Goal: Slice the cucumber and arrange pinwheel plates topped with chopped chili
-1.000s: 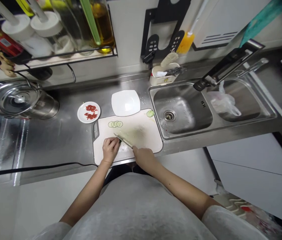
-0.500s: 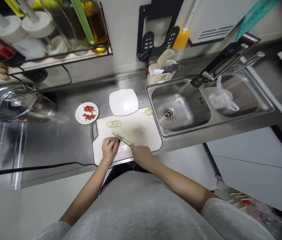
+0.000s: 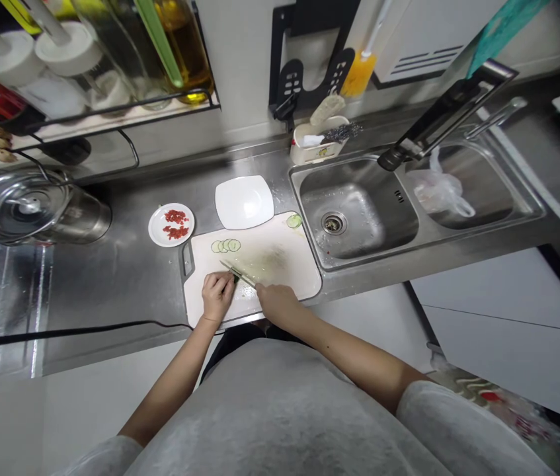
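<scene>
A white cutting board (image 3: 284,271) lies on the steel counter in front of me. My right hand (image 3: 276,303) is closed round the handle of a knife (image 3: 237,271), whose blade points left across the board. My left hand (image 3: 217,295) is curled over a small green piece of cucumber (image 3: 235,279) right against the blade; most of that piece is hidden by the fingers. A short row of cucumber slices (image 3: 226,246) lies at the board's far left. One more cucumber piece (image 3: 294,221) sits at the far right corner.
A square white plate (image 3: 244,201) and a small round dish of red bits (image 3: 171,224) stand behind the board. A double sink (image 3: 359,211) with a plastic bag is at the right, a lidded steel pot (image 3: 32,208) at the left. A black cable (image 3: 61,330) runs along the counter's front.
The view has shifted slightly. Both hands and the knife have edged a little leftward on the board; the slices have not moved.
</scene>
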A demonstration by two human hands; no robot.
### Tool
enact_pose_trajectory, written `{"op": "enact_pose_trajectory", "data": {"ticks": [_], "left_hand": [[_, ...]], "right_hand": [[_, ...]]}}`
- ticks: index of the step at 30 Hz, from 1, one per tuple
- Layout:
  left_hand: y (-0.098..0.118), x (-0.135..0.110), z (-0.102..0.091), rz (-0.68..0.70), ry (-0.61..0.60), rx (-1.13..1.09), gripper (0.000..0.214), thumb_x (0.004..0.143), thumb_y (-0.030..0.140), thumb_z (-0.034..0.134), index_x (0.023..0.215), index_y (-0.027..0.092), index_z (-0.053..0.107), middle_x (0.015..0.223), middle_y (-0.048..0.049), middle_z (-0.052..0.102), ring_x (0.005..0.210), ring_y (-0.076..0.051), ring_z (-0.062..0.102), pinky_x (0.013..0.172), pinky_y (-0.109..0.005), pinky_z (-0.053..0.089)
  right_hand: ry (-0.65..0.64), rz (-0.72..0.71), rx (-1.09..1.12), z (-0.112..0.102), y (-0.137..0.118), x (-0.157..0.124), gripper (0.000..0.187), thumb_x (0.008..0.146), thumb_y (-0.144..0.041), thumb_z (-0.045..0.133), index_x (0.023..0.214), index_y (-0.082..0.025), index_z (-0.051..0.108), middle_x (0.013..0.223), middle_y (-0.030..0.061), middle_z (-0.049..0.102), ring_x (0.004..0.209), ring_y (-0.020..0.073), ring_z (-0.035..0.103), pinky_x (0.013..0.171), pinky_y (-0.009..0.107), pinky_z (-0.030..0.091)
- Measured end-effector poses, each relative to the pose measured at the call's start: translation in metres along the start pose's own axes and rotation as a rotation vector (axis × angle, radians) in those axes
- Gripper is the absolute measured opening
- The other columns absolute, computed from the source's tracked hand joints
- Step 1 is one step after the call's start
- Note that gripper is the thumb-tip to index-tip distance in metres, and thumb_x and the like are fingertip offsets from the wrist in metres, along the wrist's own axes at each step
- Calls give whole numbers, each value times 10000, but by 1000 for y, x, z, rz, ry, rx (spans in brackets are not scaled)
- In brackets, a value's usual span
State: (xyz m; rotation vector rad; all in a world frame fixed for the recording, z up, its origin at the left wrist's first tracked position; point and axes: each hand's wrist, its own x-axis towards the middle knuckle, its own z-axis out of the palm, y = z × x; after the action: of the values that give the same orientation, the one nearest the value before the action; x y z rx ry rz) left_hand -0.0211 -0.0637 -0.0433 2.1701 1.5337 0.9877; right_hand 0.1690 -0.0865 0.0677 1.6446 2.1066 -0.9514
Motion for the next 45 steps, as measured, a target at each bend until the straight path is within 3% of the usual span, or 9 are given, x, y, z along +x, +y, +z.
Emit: {"op": "enact_pose_trajectory", "data": {"ticks": [45], "left_hand": [[1,2,-1,-14,-10,-25,125,878,238,550,873,212,673,842,-54,655,834,-170,585,786,-333,475]], "right_hand": [[-12,13,4,3,1,17,302,850,-80,408,1082,-134,594,930,140,703,934,241,670,755,310,482]]}}
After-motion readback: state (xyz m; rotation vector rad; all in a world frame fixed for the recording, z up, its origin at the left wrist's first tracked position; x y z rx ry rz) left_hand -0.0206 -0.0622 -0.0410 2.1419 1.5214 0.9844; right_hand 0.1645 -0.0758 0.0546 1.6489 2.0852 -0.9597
